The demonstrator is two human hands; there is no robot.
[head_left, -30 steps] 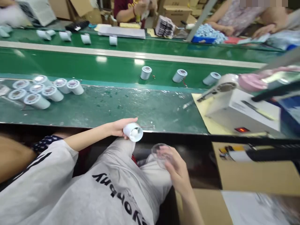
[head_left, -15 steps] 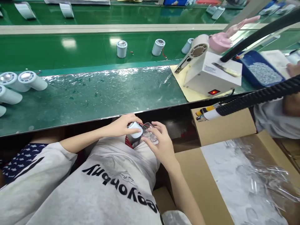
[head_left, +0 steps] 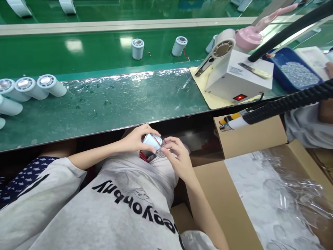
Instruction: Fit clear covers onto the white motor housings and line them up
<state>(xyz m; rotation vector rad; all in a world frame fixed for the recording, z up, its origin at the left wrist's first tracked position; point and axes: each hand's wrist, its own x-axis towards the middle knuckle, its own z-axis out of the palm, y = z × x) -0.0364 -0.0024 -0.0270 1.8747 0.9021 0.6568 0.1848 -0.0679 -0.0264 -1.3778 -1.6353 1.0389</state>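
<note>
Carton (head_left: 215, 194): clear parts (head_left: 301, 196); left fingers (head_left: 148, 130) gripping cylinder (head_left: 151, 140), right fingers (head_left: 173, 146) pinching apparently clear piece (head_left: 161, 153).

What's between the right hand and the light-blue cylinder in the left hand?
The head view shows a clear plastic piece there, held by the right hand close beside the light-blue cylinder; contact is unclear.

Bright light here, two white glare patches blazing off the belt (head_left: 99, 55), glints rippling along the bench (head_left: 111, 95), deep shadow beneath! Switch (head_left: 240, 97) glowing red, and lens stretch elongating the edgemost cylinders (head_left: 10, 105).
</note>
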